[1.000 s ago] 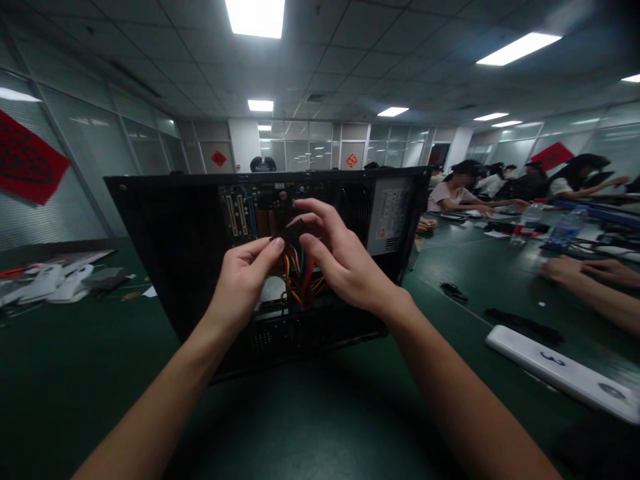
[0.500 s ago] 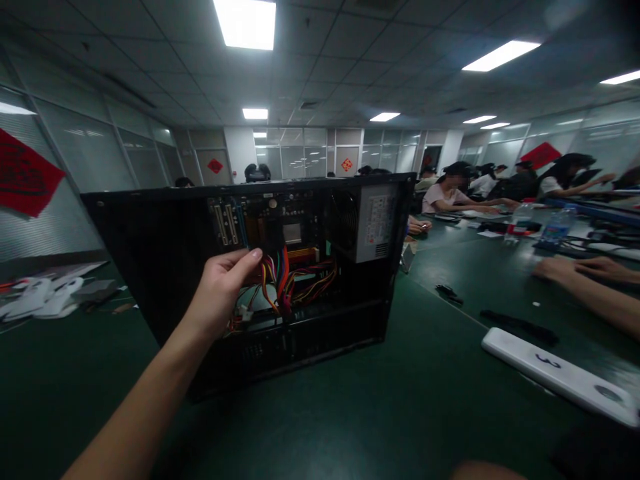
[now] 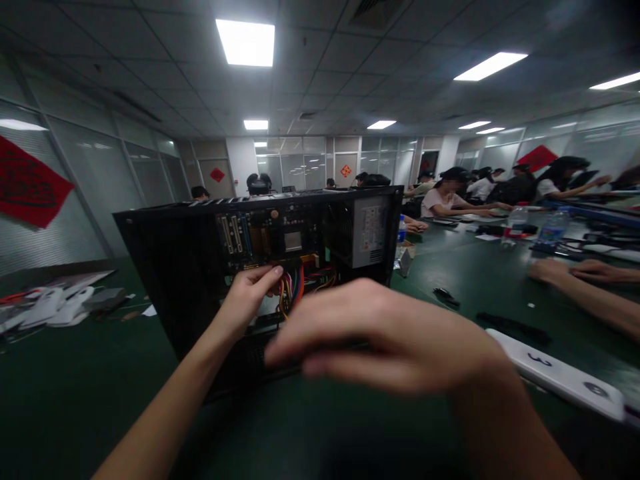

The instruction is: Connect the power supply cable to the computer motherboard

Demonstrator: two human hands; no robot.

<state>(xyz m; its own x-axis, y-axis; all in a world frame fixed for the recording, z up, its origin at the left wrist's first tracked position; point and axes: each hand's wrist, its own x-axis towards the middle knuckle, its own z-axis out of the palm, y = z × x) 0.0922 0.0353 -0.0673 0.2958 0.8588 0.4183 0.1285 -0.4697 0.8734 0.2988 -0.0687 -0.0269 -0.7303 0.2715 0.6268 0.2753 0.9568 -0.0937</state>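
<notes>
An open black computer case [image 3: 165,267] stands on its side on the dark green table [image 3: 75,387]. Inside it I see a motherboard [image 3: 280,233], a power supply [image 3: 373,230] and a bundle of red, yellow and orange cables [image 3: 295,283]. My left hand [image 3: 247,297] reaches into the case, its fingertips pinched together at the top of the cable bundle. My right hand [image 3: 385,340] hovers close to the camera in front of the case. It is blurred, with fingers stretched out to the left and nothing in them.
A long white strip marked "3" [image 3: 555,377] lies at the right, with small black parts [image 3: 505,323] beyond it. Another person's hands [image 3: 575,273] rest on the table at far right. Water bottles [image 3: 553,230] and seated people are behind. White clutter [image 3: 50,307] lies at left.
My right hand let go of the connector, dropped out of view, and now has come back up in front of the case. My left hand stayed at the cables. The view shifted slightly.
</notes>
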